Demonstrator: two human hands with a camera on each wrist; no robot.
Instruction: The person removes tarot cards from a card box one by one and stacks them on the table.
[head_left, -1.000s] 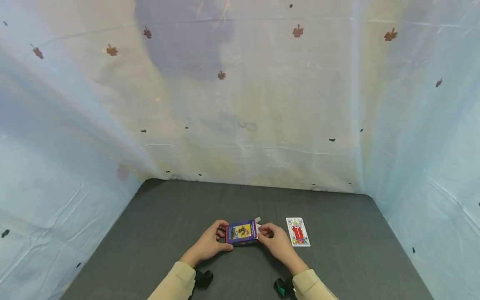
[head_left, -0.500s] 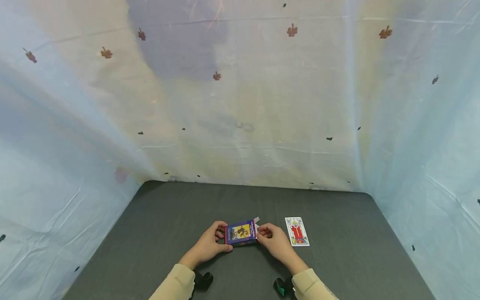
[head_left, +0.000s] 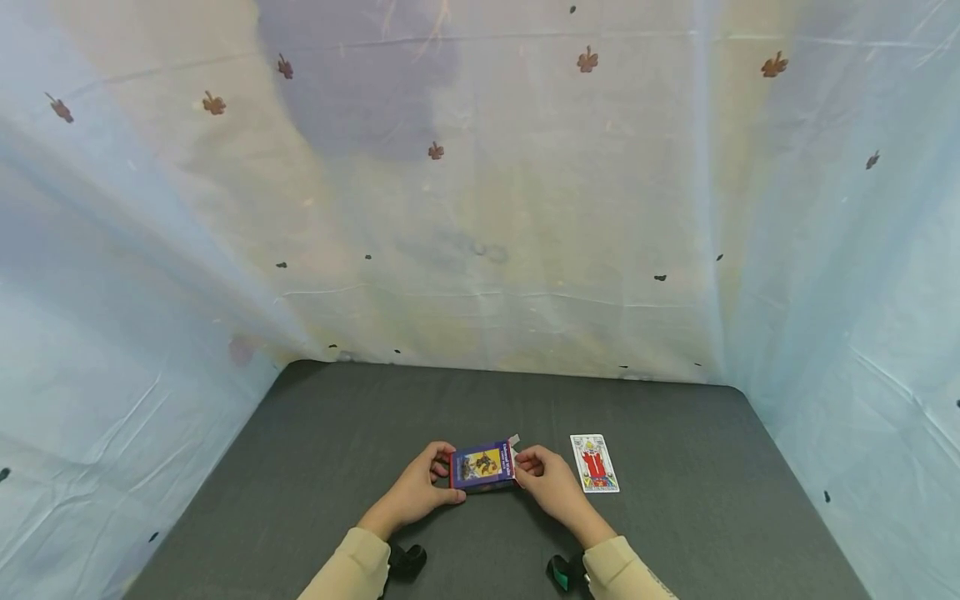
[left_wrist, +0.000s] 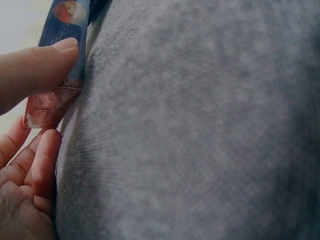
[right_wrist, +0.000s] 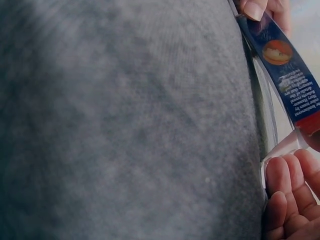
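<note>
The left hand (head_left: 416,487) grips the closed red end of a card box (head_left: 482,465), its thumb pressed along the narrow blue side facing the person and its fingers curled about the end. The right hand (head_left: 552,483) is bent in at the other end, the thumb at the box's edge and the fingertips against a white flap (right_wrist: 285,146), so little gap remains between them. Sleeves (head_left: 352,562) and black straps (head_left: 407,560) lie behind both wrists.

The box sits between the two hands, picture side up, on or just above the tabletop (head_left: 697,533); contact underneath is hard to tell. It looks like thin, glossy board: light to moderate in weight depending on what is inside, fairly stiff along its edges, and likely a bit slippery on the faces. The flap should be the delicate part, easy to crease or tear. The long narrow sides and the closed end seem the soundest hold, with only a light fingertip touch at the flap.

Just beyond the right hand a card (head_left: 595,463) lies flat, face up; being thin, it would best be lifted by an edge. Patterned cloth (head_left: 525,208) hangs behind.
</note>
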